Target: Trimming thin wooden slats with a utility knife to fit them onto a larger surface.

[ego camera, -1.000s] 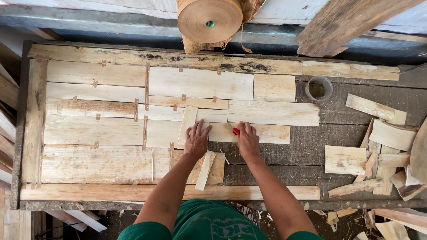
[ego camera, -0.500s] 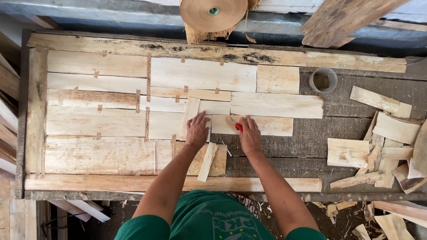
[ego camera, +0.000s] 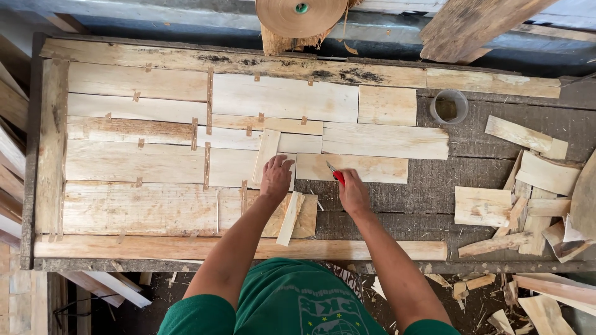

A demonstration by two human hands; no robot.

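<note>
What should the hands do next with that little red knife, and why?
Probably draw the red-handled knife along the left end of the veneer strip, a guess. The right hand has the blade tip on that end, and the left hand presses flat beside it, where the strip meets the taped sheets.

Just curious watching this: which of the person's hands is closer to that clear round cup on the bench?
The right hand. It lies below and to the left of the clear cup, holding a red-handled cutter. The left hand rests farther left on the veneer sheets.
</note>
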